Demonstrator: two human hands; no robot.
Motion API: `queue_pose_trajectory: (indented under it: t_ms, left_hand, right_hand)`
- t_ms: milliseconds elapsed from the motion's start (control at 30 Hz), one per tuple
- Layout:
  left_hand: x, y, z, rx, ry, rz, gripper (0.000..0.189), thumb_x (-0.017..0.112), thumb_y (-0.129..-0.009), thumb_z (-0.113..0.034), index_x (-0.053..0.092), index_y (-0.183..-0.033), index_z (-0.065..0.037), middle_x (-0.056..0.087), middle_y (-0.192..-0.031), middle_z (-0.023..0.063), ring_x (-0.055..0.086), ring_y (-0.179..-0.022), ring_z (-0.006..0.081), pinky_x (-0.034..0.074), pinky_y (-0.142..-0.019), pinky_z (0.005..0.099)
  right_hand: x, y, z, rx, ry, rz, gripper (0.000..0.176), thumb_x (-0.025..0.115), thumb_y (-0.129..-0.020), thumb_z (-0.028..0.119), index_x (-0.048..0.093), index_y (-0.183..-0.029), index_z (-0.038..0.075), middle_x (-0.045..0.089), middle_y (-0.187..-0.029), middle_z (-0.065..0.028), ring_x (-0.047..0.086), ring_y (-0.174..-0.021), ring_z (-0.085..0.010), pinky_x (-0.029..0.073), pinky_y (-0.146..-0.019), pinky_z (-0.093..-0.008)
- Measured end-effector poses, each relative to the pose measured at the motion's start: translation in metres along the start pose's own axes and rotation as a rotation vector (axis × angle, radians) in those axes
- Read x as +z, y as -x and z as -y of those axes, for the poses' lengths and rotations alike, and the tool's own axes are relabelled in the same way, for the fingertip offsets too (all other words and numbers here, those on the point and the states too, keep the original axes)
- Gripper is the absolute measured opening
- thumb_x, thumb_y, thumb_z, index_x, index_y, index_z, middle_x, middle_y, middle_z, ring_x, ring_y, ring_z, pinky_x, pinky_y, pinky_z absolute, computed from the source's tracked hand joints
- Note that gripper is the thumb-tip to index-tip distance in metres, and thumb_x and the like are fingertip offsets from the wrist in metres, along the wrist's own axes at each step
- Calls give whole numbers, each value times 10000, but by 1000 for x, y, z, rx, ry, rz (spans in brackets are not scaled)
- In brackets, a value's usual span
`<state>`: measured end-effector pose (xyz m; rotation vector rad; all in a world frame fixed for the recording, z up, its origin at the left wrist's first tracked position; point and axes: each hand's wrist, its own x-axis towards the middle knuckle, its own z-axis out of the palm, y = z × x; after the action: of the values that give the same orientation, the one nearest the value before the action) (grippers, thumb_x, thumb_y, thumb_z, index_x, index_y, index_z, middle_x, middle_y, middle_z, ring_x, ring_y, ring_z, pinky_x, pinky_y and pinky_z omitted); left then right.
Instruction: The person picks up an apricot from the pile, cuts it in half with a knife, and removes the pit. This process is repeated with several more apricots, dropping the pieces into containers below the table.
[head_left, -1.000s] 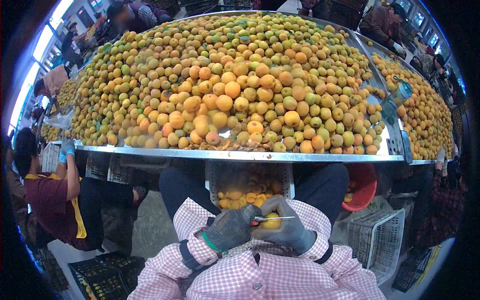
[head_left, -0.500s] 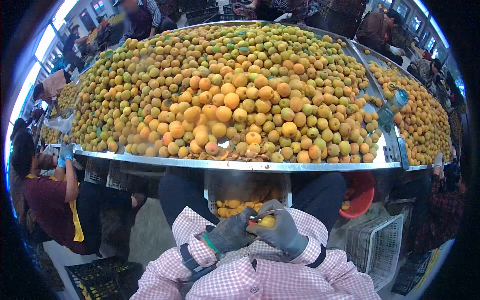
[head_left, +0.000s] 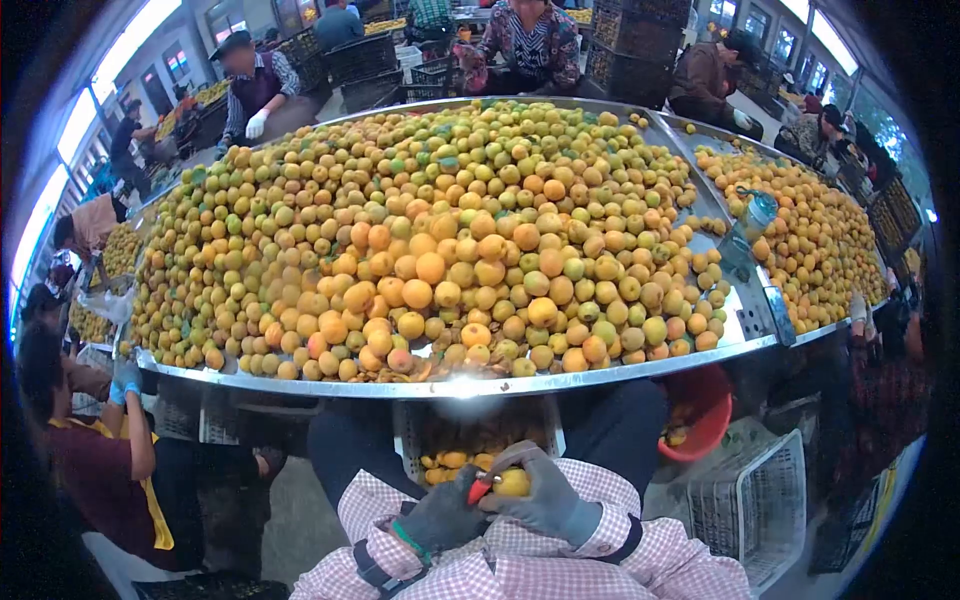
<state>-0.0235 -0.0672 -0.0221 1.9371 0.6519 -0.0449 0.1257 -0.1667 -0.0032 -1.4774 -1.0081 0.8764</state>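
My left hand (head_left: 441, 515), in a dark grey glove with a green cuff edge, is closed around a small red-handled tool (head_left: 481, 488) with a short metal end. Right beside it, my gloved right hand (head_left: 556, 500) grips a yellow apricot (head_left: 513, 483), its fingers bent over the top and side. The tool's metal end is right at the fruit. Both hands are in front of my lap, over the near side of a white crate (head_left: 553, 424) of yellow-orange fruit pieces (head_left: 452, 461).
A metal-rimmed table (head_left: 300, 386) heaped with apricots (head_left: 430, 250) spans the view ahead. A clear bottle (head_left: 760, 212) stands at its right divider. Right of my knees are a red tub (head_left: 716, 412) and a white crate (head_left: 752, 505). Other people sit around, one at left in blue gloves (head_left: 126, 380).
My head has tilted up, so the table sits lower and more of the far side shows. The hands stay together on the apricot and tool; more of the red handle is visible.
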Motion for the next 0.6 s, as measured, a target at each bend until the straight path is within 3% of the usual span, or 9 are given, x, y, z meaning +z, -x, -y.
queue_pose_trajectory:
  t_ms: [67,100,167,300,367,467,500,567,600]
  left_hand:
    - [2,7,0,47,-166,-54,459,705,-770,-257,462,-1084,-28,596,-906,152,608,-787,298,487,-687,381]
    - [0,6,-4,51,-168,-50,459,705,-770,-257,462,-1084,-28,596,-906,152,608,-787,298,487,-687,381]
    - [-8,3,-13,-121,-122,53,473,715,-764,-249,456,-1080,-12,592,-902,141,607,-781,247,486,-684,359]
    - [8,1,12,30,93,-19,459,711,-772,-231,455,-1081,-9,595,-910,130,611,-784,223,490,-688,347]
    - [11,0,16,7,45,-34,429,709,-781,-221,470,-1072,-17,597,-922,105,603,-796,194,488,-694,325]
    - [9,-4,17,-69,82,87,403,710,-781,-217,487,-1049,-14,598,-934,97,599,-792,186,488,-695,324]
    - [9,-3,14,-67,82,89,403,710,-781,-217,487,-1049,-14,598,-934,97,599,-792,186,488,-695,324]
    - [8,3,6,56,216,-9,375,707,-782,-208,503,-1035,-22,593,-906,83,596,-805,181,486,-711,323]
    - [7,2,6,56,216,-7,375,707,-782,-208,503,-1035,-22,593,-906,83,596,-805,181,486,-711,323]
  right_hand:
    - [-4,-2,-1,-149,112,124,430,804,-659,168,520,-958,44,533,-964,-85,537,-863,-194,442,-785,-301]
    - [-5,-3,5,-149,112,118,430,804,-659,168,520,-958,44,533,-964,-85,537,-863,-194,442,-785,-301]
    - [-6,-8,19,532,-282,155,437,784,-691,248,527,-974,36,507,-1004,-102,533,-921,-205,438,-817,-318]
    - [2,-3,10,683,-599,124,480,771,-709,278,499,-1003,15,510,-1038,-122,541,-940,-215,445,-816,-331]
    - [7,-2,-3,97,173,28,535,773,-707,301,473,-1032,0,510,-1077,-139,544,-956,-227,446,-833,-344]
    - [7,-3,-16,-4,174,-15,480,777,-712,243,484,-1021,23,534,-1032,-114,570,-923,-221,475,-800,-313]
    - [5,-7,-21,-3,176,-17,480,777,-712,243,484,-1021,23,534,-1032,-114,570,-923,-221,475,-800,-313]
    - [-3,-15,-27,-260,84,148,506,780,-705,242,501,-1067,26,537,-1071,-119,564,-955,-218,468,-834,-306]
    - [-8,-18,-24,-259,85,146,506,780,-705,242,501,-1067,26,537,-1071,-119,564,-955,-218,468,-834,-306]
